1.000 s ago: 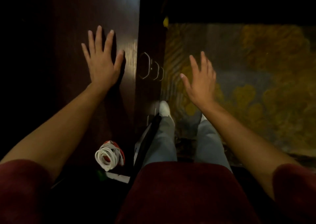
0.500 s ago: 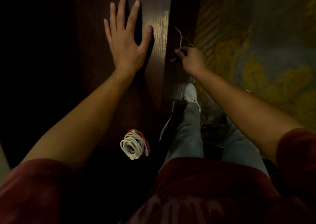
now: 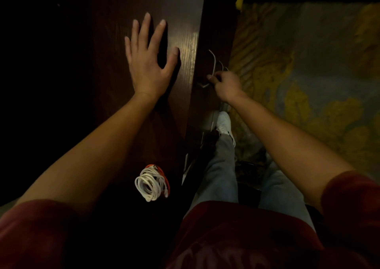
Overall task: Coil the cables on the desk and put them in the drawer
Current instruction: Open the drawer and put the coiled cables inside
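A coiled white cable [image 3: 149,184] lies on top of a coiled orange cable [image 3: 165,178] on the dark wooden desk [image 3: 107,42], near its front edge. My left hand [image 3: 148,61] rests flat on the desktop with fingers spread, well beyond the coils. My right hand [image 3: 225,83] is below the desk edge with its fingers curled around the metal handle [image 3: 213,63] of the top drawer [image 3: 207,96]. The drawer front looks flush with the desk side. Two more handles show dimly just beyond it.
My legs in grey trousers [image 3: 222,166] and a white shoe [image 3: 224,122] stand close to the drawer fronts. A yellow-patterned carpet [image 3: 308,73] covers the floor to the right. The left part of the desk is too dark to read.
My right hand has gone from hovering open over the floor to gripping the drawer handle. My left hand has stayed flat on the desk. The view shifted.
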A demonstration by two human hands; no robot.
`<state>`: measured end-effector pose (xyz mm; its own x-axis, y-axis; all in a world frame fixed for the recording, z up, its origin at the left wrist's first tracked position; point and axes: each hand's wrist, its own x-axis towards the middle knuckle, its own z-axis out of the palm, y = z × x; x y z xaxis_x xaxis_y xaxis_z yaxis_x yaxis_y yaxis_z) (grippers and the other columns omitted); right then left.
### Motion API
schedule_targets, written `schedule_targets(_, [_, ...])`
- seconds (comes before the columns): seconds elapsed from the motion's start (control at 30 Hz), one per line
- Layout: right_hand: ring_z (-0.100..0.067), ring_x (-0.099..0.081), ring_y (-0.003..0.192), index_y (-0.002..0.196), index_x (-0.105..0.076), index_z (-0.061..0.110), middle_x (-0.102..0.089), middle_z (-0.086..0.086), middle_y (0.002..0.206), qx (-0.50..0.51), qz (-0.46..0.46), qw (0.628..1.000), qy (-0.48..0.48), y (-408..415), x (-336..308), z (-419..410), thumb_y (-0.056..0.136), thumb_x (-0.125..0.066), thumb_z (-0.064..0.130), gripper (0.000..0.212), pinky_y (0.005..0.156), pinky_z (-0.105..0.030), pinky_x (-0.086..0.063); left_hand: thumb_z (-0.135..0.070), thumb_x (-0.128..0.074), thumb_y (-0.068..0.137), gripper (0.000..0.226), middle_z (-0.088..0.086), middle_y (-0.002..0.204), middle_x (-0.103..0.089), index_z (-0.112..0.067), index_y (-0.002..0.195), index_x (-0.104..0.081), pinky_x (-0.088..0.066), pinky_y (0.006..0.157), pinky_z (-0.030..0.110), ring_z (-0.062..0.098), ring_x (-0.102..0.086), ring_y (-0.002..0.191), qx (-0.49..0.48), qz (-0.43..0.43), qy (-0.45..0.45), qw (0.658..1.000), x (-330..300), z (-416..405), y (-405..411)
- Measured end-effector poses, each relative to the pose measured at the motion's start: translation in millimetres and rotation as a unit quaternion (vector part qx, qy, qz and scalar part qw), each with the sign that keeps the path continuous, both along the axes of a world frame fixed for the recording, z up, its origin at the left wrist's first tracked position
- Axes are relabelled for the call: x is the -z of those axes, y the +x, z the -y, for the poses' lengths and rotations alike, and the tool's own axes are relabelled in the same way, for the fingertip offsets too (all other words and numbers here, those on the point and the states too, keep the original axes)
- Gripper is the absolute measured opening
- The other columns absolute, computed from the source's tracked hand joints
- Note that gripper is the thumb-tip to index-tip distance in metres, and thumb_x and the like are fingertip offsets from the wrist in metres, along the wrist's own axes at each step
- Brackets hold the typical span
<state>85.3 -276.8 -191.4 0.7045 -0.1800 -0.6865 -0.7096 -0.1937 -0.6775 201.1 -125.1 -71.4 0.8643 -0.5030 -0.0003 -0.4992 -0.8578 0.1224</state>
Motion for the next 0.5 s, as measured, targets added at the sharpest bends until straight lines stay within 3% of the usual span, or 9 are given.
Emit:
schedule_targets(0.1, [-0.012, -0.049, 0.056, 0.105, -0.069, 0.007, -0.054, -0.002, 0.069, 0.005, 0.007, 1.000, 0.000, -11, 1, 9, 0.105, -0.052, 0.039, 0.036, 0.048, -0.026, -0.033, -0.056, -0.042, 0.102, 0.060, 0.006, 0.165, -0.027, -0.027, 0.154, -0.038, -0.010, 0.125, 0.055, 0.031, -0.017, 0.155, 0.001, -0.005, -0.002, 1.000, -1, 0, -1])
schedule_targets(0.23, [-0.011, -0.043, 0.053, 0.086, -0.063, 0.014, -0.047, 0.002, 0.063, 0.045, 0.012, 0.999, 0.027, -31, 1, 23, 0.104, -0.054, 0.036, 0.029, 0.051, -0.028, -0.033, -0.059, -0.038, 0.102, 0.061, 0.005, 0.166, -0.025, -0.028, 0.155, -0.036, -0.009, 0.125, 0.053, 0.030, -0.015, 0.155, 0.001, -0.006, 0.004, 1.000, -2, -1, -1])
schedule_targets(0.3, [-0.007, -0.040, 0.048, 0.079, -0.060, 0.021, -0.044, 0.003, 0.060, 0.076, 0.016, 0.995, 0.062, -43, 1, 32, 0.104, -0.056, 0.034, 0.028, 0.046, -0.022, -0.032, -0.059, -0.039, 0.102, 0.061, 0.004, 0.166, -0.025, -0.028, 0.155, -0.036, -0.009, 0.125, 0.053, 0.029, -0.015, 0.155, -0.001, -0.007, 0.002, 1.000, -1, -1, -1])
schedule_targets(0.4, [0.000, -0.043, 0.039, 0.098, -0.072, 0.013, -0.047, 0.004, 0.059, 0.110, 0.023, 0.991, 0.067, -60, 5, 47, 0.102, -0.059, 0.032, 0.023, 0.042, -0.016, -0.028, -0.058, -0.040, 0.102, 0.060, 0.003, 0.166, -0.026, -0.028, 0.154, -0.037, -0.009, 0.125, 0.053, 0.029, -0.015, 0.155, -0.002, -0.010, -0.009, 1.000, -1, -1, -1])
schedule_targets(0.5, [0.004, -0.047, 0.052, 0.107, -0.074, 0.014, -0.062, -0.004, 0.073, 0.144, 0.029, 0.986, 0.072, -74, 5, 59, 0.102, -0.061, 0.032, 0.023, 0.048, -0.018, -0.035, -0.057, -0.041, 0.102, 0.060, 0.003, 0.166, -0.025, -0.028, 0.154, -0.037, -0.008, 0.125, 0.053, 0.029, -0.014, 0.156, -0.005, -0.016, -0.017, 1.000, -3, 0, -2])
